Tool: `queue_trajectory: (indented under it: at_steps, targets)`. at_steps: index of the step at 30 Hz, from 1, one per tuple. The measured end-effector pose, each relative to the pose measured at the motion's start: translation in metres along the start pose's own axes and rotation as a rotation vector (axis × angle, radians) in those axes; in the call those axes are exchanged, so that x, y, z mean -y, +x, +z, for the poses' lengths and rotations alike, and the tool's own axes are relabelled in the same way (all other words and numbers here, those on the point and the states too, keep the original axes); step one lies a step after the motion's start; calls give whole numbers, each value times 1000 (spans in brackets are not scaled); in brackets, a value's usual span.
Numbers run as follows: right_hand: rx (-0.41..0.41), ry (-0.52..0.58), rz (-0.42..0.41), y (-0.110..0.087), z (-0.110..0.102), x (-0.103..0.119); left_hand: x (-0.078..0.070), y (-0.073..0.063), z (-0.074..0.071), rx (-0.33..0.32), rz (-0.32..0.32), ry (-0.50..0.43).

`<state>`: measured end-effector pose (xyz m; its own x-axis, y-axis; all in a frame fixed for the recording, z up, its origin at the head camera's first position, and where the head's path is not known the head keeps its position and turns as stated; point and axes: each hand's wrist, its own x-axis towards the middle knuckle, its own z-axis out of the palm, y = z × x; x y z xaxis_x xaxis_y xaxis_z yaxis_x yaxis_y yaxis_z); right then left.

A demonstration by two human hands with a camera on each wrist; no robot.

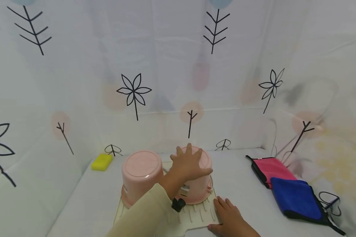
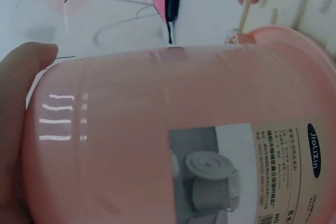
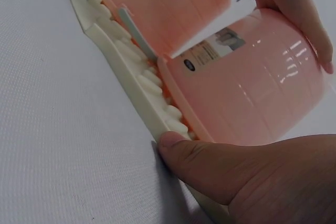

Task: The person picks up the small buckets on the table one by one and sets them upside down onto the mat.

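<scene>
Two pink plastic buckets stand upside down side by side on a cream ridged draining tray (image 1: 201, 214). My left hand (image 1: 187, 166) lies spread over the upturned base of the right bucket (image 1: 199, 186), its thumb reaching past the right side. A printed label (image 2: 241, 174) shows on that bucket's wall in the left wrist view. The left bucket (image 1: 142, 174) stands beside it, partly behind my left forearm. My right hand (image 1: 230, 217) touches the tray's right edge with extended fingers. In the right wrist view its thumb (image 3: 197, 156) presses on the tray's rim.
A yellow sponge (image 1: 102, 162) sits at the table's back left. To the right lie a pink cloth item (image 1: 274, 168) and a blue cloth item (image 1: 296, 199), both trimmed in black. A white printed curtain (image 1: 172, 59) hangs behind the white table.
</scene>
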<state>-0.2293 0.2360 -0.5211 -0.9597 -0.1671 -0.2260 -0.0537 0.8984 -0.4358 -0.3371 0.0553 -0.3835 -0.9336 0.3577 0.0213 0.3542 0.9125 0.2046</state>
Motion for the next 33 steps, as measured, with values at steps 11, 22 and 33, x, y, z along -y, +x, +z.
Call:
queue_trajectory:
  at_steps: [11, 22, 33]
  targets:
    - [40, 18, 24, -2, 1, -4, 6, -1, -5, -54, 1, -120]
    - [13, 31, -4, 0, 3, -13, 20, -10, -16, -124, 57, -196]
    - [43, 52, 164, 5, -9, -20, 76, -47, -49, -182, 43, -183]
